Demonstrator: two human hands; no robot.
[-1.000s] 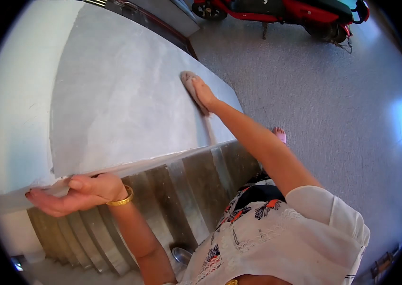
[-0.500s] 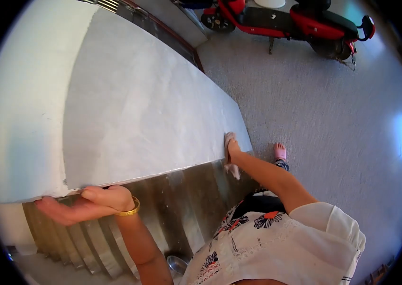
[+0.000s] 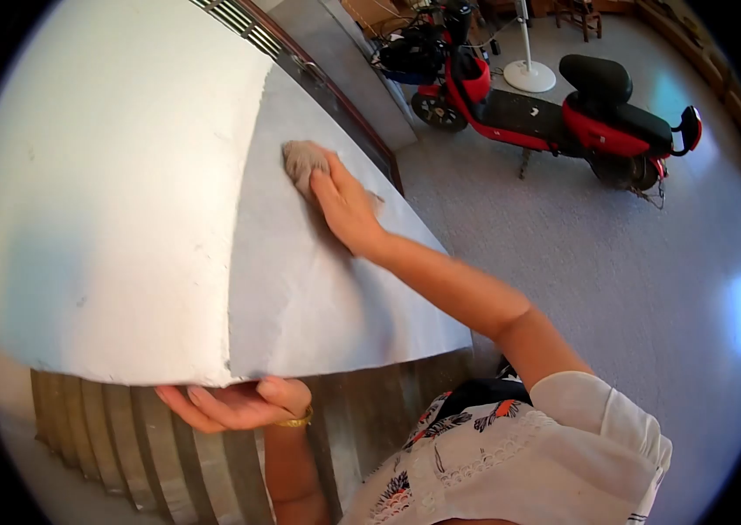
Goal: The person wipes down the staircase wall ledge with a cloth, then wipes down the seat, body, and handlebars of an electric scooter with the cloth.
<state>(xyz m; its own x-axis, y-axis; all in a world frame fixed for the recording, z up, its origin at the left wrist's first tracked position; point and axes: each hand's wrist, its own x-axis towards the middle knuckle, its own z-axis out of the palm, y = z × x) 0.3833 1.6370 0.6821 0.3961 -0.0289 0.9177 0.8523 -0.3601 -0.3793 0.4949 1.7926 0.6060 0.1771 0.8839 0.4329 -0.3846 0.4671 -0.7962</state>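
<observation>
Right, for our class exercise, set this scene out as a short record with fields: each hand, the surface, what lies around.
Right hand: holding a grey-brown cloth on the grey section
Left hand: at the surface's lower edge, fingers partly curled
Left wrist: gold bangle
Surface: grey section bordering a white section
Below: brown steps
Beyond: red-and-black scooter on a grey floor

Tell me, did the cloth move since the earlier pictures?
Yes. Judged against the grey surface, the cloth under the right hand has moved left, closer to the white part than in both earlier pictures.
</observation>
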